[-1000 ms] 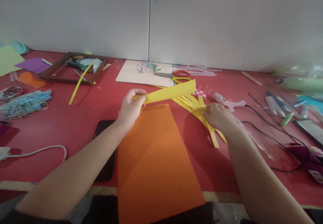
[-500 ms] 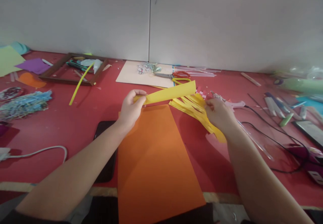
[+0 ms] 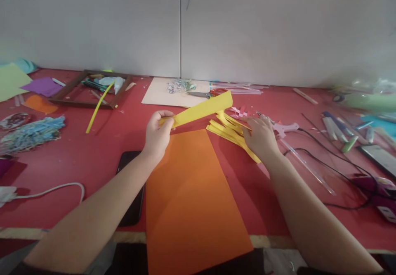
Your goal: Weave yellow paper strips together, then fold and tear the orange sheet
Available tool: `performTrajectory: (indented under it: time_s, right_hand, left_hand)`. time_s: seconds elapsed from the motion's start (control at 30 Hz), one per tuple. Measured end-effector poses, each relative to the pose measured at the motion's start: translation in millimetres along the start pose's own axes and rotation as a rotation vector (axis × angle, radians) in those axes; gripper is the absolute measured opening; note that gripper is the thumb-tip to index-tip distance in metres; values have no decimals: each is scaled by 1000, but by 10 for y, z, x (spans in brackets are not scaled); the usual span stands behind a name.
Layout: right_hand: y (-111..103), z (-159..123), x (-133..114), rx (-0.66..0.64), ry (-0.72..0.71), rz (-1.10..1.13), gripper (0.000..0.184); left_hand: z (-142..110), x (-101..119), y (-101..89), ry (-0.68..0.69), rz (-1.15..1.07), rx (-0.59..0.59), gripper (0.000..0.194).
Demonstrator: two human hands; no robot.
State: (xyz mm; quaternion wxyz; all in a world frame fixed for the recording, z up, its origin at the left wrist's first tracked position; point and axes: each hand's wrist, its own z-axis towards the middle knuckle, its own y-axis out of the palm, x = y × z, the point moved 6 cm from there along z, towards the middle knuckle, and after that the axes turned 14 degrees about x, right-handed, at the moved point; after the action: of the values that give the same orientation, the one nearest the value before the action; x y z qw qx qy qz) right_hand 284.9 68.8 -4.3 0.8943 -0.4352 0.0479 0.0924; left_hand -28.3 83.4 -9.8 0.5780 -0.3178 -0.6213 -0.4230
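Observation:
Pinched between thumb and fingers of my left hand (image 3: 159, 134) is a folded piece of yellow paper (image 3: 204, 109). Its wide end points up and to the right, over the table. My right hand (image 3: 260, 136) lies palm down with fingers stretched out on a bunch of yellow paper strips (image 3: 229, 133), covering part of them. Below my hands, a sheet of orange paper (image 3: 192, 196) extends past the table's front edge. A pink glue gun (image 3: 286, 128) lies just beyond my right hand, partly hidden by it.
A black phone (image 3: 131, 205) lies left of the orange sheet, partly under my left forearm. At the back are scissors (image 3: 199, 94) on a cream sheet (image 3: 157, 93). A wooden frame (image 3: 83, 101) holds small tools. Black cords (image 3: 334, 159) run across the right side.
The yellow strips have come down onto the table, and my right hand's fingers have gone from pinching them to lying stretched over them. The paper in my left hand tilts up more.

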Motion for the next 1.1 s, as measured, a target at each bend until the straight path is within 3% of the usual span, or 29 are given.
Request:
performTrajectory:
  time_s: [0.17,0.33,0.4,0.5,0.53,0.6,0.73,0.9,1.03,1.1]
  right_hand:
    - [57,-63,-10,-159,35,-22,30]
    - [19,-66,-95,-178,111,41,34]
    - [15,-80,-117,-179,153,68,47]
    - [45,-109,-164,-245,155,100,88]
    - [61,-119,-176,-283,151,107,91]
    - [74,-129,-169,-325,159,105,77]
    - [67,-119,-110,-267,129,90,43]
    - [59,-115,-115,-165,69,123,38]
    - [-145,-82,-236,44,245,348,41]
    - [-127,-139,-332,-28,471,610,41]
  left_hand:
    - [4,16,-11,-20,-14,22,17]
    - [-2,14,-6,-17,-6,12,17]
    - [-4,13,-3,-25,-10,7,17]
    - [-10,17,-1,-33,-5,5,17]
    - [-12,18,-1,-34,-1,7,17]
    - [-14,17,-3,-35,6,10,17]
    - [-10,3,-7,-39,0,8,17]
    - [-9,-4,5,-41,-3,-8,17]
    - [-58,9,63,-71,2,-76,19]
    - [-115,38,116,-73,-7,-154,22]
